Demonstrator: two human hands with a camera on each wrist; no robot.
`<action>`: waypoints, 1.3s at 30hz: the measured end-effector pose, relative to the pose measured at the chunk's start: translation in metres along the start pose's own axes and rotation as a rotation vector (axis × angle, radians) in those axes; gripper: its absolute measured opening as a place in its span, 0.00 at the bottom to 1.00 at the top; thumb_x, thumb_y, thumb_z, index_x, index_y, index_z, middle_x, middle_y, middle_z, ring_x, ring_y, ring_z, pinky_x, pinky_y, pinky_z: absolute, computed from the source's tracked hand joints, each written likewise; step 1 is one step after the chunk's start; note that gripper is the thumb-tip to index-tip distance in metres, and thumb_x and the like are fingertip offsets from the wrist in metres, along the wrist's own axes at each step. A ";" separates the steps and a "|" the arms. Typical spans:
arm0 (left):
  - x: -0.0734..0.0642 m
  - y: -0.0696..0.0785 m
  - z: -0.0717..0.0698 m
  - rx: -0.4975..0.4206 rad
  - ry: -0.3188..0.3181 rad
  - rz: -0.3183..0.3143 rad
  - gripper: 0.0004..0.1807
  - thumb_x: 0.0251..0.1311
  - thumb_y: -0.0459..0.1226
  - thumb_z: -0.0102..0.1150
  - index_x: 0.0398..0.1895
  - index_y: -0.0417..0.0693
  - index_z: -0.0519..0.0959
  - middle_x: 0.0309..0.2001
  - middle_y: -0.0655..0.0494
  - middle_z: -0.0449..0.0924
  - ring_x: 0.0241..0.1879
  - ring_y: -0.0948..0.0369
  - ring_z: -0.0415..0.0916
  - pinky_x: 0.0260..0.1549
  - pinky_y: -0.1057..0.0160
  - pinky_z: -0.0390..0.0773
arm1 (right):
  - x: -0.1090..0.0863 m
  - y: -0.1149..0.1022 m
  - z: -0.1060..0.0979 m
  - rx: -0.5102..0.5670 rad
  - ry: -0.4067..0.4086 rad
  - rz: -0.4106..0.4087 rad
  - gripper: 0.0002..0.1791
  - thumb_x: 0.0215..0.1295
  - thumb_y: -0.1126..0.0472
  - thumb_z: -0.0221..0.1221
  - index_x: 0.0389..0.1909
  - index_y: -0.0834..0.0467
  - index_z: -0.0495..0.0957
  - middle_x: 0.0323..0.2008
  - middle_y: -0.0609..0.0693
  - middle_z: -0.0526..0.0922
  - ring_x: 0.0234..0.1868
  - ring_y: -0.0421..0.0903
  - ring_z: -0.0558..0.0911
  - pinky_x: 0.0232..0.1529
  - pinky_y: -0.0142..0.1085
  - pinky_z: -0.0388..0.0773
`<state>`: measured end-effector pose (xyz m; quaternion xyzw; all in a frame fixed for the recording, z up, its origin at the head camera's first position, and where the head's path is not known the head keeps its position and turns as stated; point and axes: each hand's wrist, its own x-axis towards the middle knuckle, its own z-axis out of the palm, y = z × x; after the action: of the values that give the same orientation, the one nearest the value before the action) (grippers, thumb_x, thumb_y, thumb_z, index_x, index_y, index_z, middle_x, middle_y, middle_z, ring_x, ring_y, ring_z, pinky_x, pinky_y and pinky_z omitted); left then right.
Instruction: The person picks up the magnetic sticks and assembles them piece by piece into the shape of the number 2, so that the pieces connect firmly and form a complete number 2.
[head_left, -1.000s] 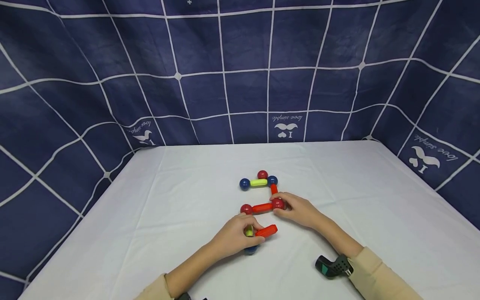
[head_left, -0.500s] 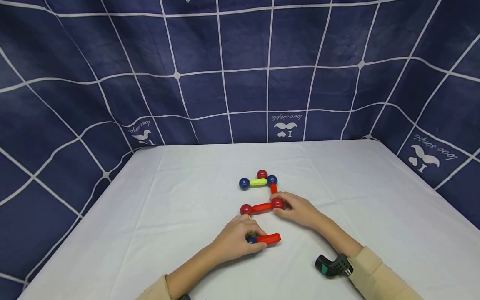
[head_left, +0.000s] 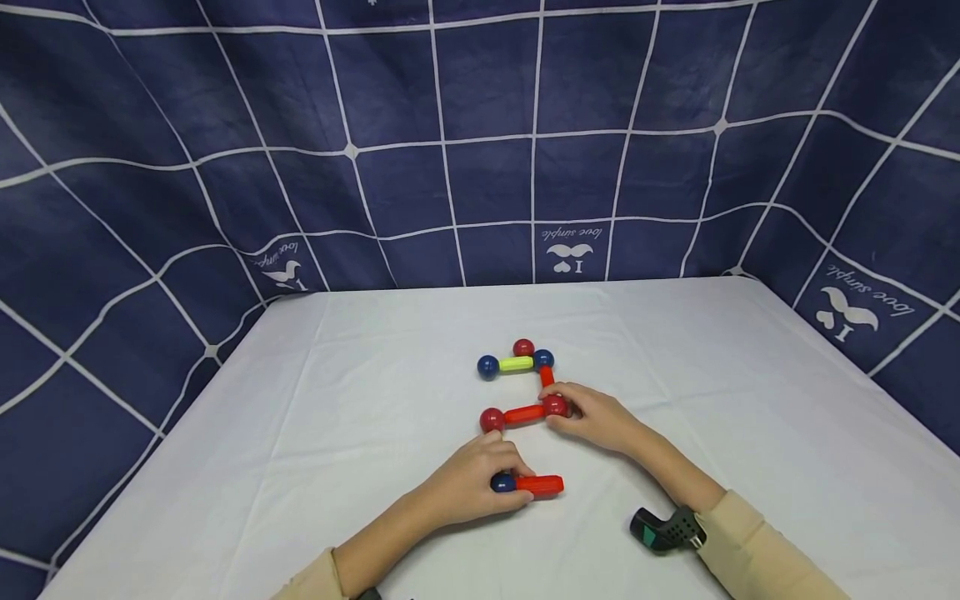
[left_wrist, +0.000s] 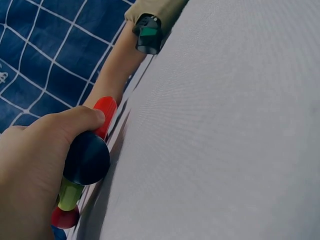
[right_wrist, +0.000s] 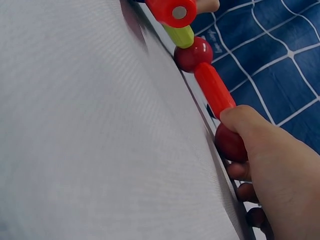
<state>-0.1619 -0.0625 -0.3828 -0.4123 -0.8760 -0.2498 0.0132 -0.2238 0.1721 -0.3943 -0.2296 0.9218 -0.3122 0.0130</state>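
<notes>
My left hand [head_left: 474, 477] pinches a red magnetic stick [head_left: 543, 486] near the end that meets a blue ball [head_left: 503, 482]. In the left wrist view a yellow-green stick [left_wrist: 69, 194] runs from that blue ball to a red ball [left_wrist: 65, 218]; the left hand hides this stick in the head view. A second red stick [head_left: 524, 415] joins the red ball to another red ball [head_left: 555, 406], which my right hand [head_left: 603, 423] holds between thumb and fingers. From there a third red stick [head_left: 547, 378] leads to a far blue ball [head_left: 543, 359].
Beyond the hands, another yellow-green stick [head_left: 516, 364] links the far blue ball to a blue ball [head_left: 488, 367] on the left. A red ball [head_left: 523, 347] sits behind them. White cloth [head_left: 360, 400] covers the table, and a blue gridded curtain [head_left: 487, 183] hangs around it.
My left hand has brought the red stick down toward the near side and slightly right, and it now lines up with the near blue ball. The right hand stays on its red ball.
</notes>
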 end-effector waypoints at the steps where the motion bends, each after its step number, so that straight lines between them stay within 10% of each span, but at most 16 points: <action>1: 0.000 -0.001 0.000 0.006 0.003 0.006 0.10 0.53 0.50 0.59 0.35 0.59 0.82 0.31 0.72 0.77 0.36 0.73 0.64 0.35 0.78 0.64 | 0.001 0.000 0.000 0.000 -0.003 -0.003 0.20 0.57 0.47 0.59 0.51 0.43 0.71 0.43 0.44 0.76 0.38 0.41 0.71 0.35 0.33 0.69; 11: 0.000 -0.001 -0.001 0.097 0.000 0.039 0.11 0.53 0.52 0.58 0.33 0.59 0.82 0.30 0.72 0.76 0.34 0.72 0.63 0.34 0.78 0.64 | 0.007 -0.002 -0.004 0.025 0.008 0.003 0.19 0.59 0.45 0.56 0.52 0.43 0.72 0.26 0.43 0.72 0.28 0.39 0.70 0.27 0.29 0.65; 26: 0.002 -0.005 0.003 0.149 -0.067 0.063 0.15 0.55 0.57 0.53 0.38 0.62 0.79 0.33 0.72 0.76 0.35 0.73 0.63 0.32 0.79 0.62 | 0.042 0.008 -0.011 0.126 0.358 0.067 0.13 0.62 0.58 0.54 0.45 0.57 0.76 0.27 0.50 0.70 0.28 0.44 0.69 0.26 0.30 0.65; 39: -0.001 0.000 0.004 0.292 -0.020 0.103 0.15 0.56 0.56 0.51 0.36 0.60 0.80 0.30 0.70 0.72 0.34 0.71 0.62 0.33 0.76 0.63 | 0.082 0.003 0.001 0.133 0.230 0.160 0.24 0.63 0.50 0.53 0.54 0.62 0.71 0.41 0.57 0.73 0.42 0.50 0.72 0.46 0.41 0.71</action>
<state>-0.1608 -0.0613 -0.3864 -0.4531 -0.8807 -0.1147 0.0769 -0.2977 0.1378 -0.3871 -0.1167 0.9099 -0.3946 -0.0524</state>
